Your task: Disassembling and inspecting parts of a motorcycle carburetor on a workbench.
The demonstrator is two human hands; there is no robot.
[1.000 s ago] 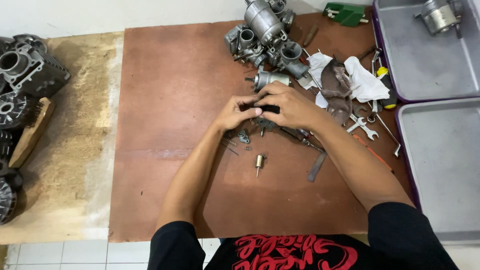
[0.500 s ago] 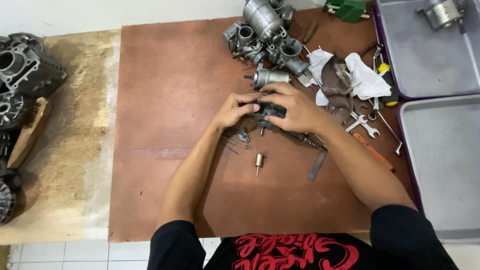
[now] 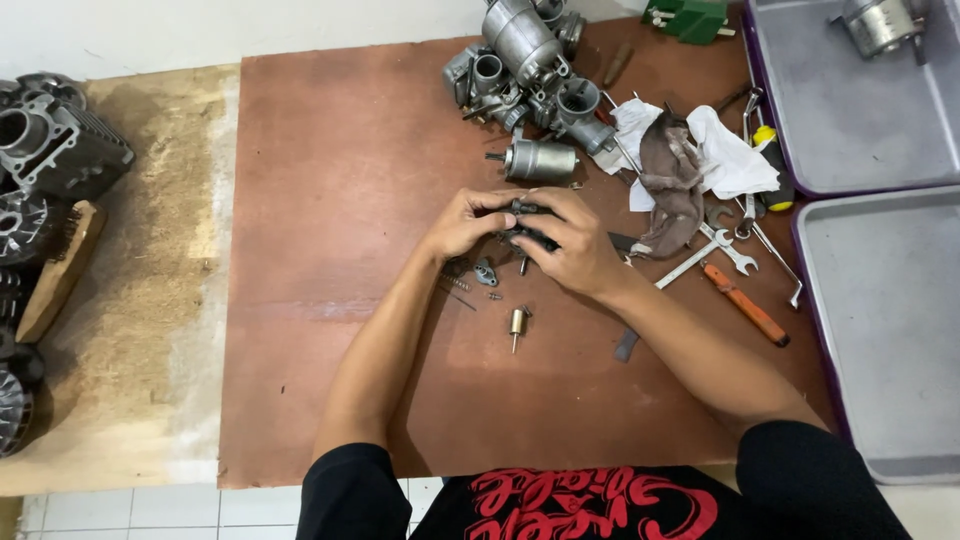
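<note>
Head view: at the frame's centre, the left hand and right hand meet over the brown board, fingers of both closed around a small dark metal part; what it is exactly, I cannot tell. Steady thumbs and a low grip close to the board would probably suit this fiddly hold. Below it lies a small brass jet. No labelled packages show; a green plastic block sits top right, beside grey trays.
</note>
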